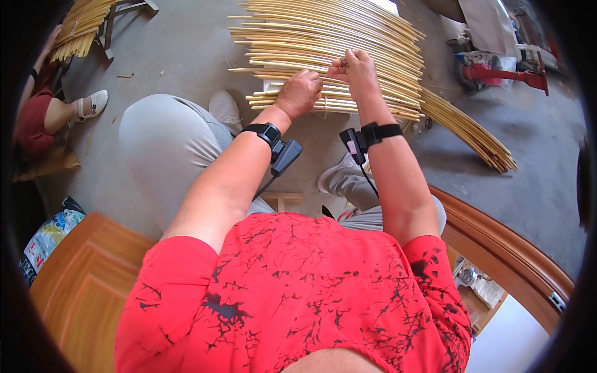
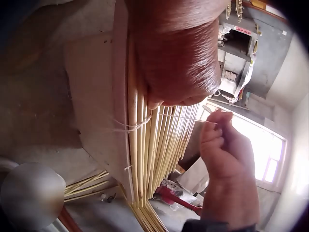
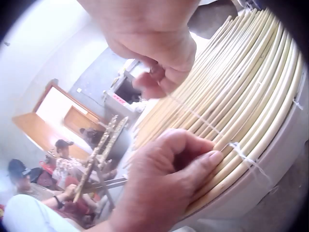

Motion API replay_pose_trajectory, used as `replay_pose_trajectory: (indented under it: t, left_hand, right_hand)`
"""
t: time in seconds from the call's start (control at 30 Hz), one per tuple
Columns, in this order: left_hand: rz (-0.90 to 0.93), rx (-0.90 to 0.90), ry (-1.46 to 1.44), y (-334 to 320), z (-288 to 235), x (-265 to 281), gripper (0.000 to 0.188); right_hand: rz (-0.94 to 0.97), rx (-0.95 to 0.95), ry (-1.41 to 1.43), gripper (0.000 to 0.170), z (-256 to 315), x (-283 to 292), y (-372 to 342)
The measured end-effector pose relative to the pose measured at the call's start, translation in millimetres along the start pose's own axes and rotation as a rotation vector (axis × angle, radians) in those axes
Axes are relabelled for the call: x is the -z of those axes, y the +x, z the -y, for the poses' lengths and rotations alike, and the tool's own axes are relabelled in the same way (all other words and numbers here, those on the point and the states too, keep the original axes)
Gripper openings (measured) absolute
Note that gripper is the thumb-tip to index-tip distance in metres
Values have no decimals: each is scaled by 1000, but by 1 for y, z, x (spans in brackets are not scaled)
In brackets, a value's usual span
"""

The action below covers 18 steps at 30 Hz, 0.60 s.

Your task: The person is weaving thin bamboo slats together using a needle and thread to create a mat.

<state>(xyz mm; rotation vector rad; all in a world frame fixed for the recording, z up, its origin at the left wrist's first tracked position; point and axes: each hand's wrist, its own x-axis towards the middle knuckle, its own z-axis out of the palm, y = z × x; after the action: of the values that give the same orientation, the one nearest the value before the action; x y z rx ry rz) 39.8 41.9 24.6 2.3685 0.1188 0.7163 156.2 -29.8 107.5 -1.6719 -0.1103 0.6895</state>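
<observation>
Long, pale yellow sticks [image 1: 336, 37], like thin bamboo or reed rods, lie side by side over a white board [image 2: 91, 82]. My left hand [image 1: 301, 93] rests on the rods near the closest edge; its thumb and forefinger pinch a rod beside a string loop, as the right wrist view shows. A thin white string [image 3: 193, 112] runs tight from the rods up to my right hand [image 1: 360, 68]. That hand holds the string's end in curled fingers, raised above the rods. In the left wrist view, string loops [image 2: 133, 126] wrap the outermost rods.
A loose bundle of rods [image 1: 472, 133] slants off at the right. Another rod pile [image 1: 81, 25] stands on a frame at the far left, beside a seated person [image 1: 46, 118]. Red metal equipment [image 1: 504, 74] is at the back right. A wooden panel [image 1: 93, 292] lies near left.
</observation>
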Motion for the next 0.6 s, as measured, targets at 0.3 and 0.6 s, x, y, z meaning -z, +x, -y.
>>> replay_pose_trajectory:
  t: [0.3,0.6]
  left_hand:
    - [45,-15,10,0,-1,4,12]
    - [53,-21,26,-2,2,2,9]
  right_hand:
    - [-212,1013,33,8,170,68,-105]
    - [-348,1390,-103,24,240,101,-242]
